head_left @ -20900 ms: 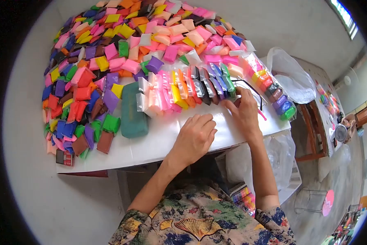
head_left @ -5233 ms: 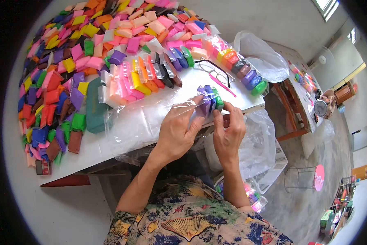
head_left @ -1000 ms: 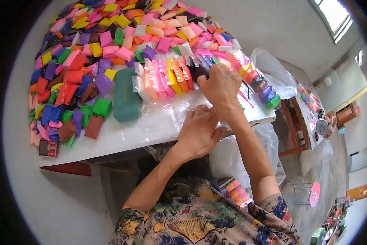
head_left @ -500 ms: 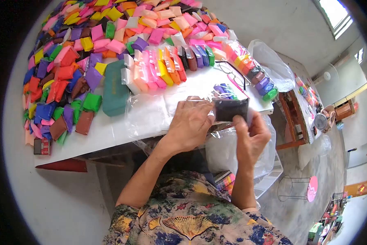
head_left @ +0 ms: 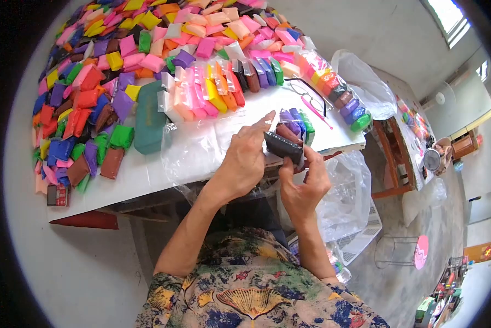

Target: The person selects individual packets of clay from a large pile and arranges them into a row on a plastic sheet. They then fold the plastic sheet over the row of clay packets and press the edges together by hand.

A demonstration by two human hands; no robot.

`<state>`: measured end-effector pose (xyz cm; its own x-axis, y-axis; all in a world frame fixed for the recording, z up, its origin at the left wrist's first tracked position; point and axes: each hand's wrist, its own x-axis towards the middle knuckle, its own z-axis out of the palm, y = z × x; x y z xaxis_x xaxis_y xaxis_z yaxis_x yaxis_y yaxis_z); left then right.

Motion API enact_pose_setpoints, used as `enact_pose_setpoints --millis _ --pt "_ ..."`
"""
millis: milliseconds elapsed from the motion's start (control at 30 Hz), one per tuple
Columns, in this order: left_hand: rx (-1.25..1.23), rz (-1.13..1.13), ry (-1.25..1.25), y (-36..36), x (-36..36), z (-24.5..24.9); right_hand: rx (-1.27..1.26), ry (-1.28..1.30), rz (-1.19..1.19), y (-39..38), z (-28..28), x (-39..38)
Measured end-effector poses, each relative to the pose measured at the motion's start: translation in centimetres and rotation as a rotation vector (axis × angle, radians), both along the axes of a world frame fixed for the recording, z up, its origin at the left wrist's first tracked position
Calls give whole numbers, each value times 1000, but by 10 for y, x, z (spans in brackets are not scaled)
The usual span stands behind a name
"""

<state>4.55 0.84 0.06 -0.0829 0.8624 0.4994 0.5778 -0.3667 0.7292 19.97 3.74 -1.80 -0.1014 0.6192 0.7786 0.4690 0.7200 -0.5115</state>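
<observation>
A black, pillow-shaped plastic packet [head_left: 282, 148] is tilted between my hands, over the table's front edge. My right hand [head_left: 306, 183] pinches its lower right end between thumb and fingers. At its left end, my left hand [head_left: 245, 158] is closed around the side, its index finger reaching up past the packet and its other fingertips partly hidden. Right behind the black packet stands a short row of brown, purple, blue and green packets [head_left: 295, 121]. A longer row of coloured packets [head_left: 215, 94], pale pink through green, is lined up farther back on the white tabletop [head_left: 130, 177].
A big heap of coloured packets [head_left: 114, 60] covers the back and left. A teal box [head_left: 150, 117] stands beside the long row. Glasses [head_left: 311, 95], a pink stick [head_left: 317, 113] and a filled clear bag [head_left: 333, 82] lie right. A clear plastic bag [head_left: 346, 191] hangs below the edge.
The black packet has moved left and down and tilted, with my right hand following. The small row behind it shows more fully. Clear film no longer shows over my left hand.
</observation>
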Motion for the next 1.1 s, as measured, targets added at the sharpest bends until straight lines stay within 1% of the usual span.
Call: enact_pose_setpoints --millis 67,100,200,400,500,600,700,767,900,967,1067,1100 --pt "-100 -4 -172 -2 1 4 89 -22 -56 5 -4 -3" --pt "-150 -5 -257 -3 1 6 81 -42 -82 4 -4 -5" --pt "-30 103 -56 -4 7 -1 64 -89 -149 1 1 -12" --pt "128 362 184 -9 24 -3 47 -122 -201 1 3 -23" --pt "176 408 197 -17 24 -1 7 -138 -201 0 3 -26" --pt "123 265 -122 -18 22 -8 -2 -137 -175 4 2 -28" --pt "123 226 -175 -16 21 -4 8 -158 -160 7 10 -31" --pt "115 233 -107 -14 19 -4 -14 -205 -180 7 14 -32" --pt "86 250 -16 -14 17 -7 -239 -80 -30 5 17 -25" --pt "54 223 -32 -14 13 -1 -332 -24 59 5 17 -19" --pt "38 190 -84 -11 7 -5 -131 -167 -23 13 8 -23" --pt "42 184 -105 -10 6 -6 -141 -187 -36 12 9 -23"
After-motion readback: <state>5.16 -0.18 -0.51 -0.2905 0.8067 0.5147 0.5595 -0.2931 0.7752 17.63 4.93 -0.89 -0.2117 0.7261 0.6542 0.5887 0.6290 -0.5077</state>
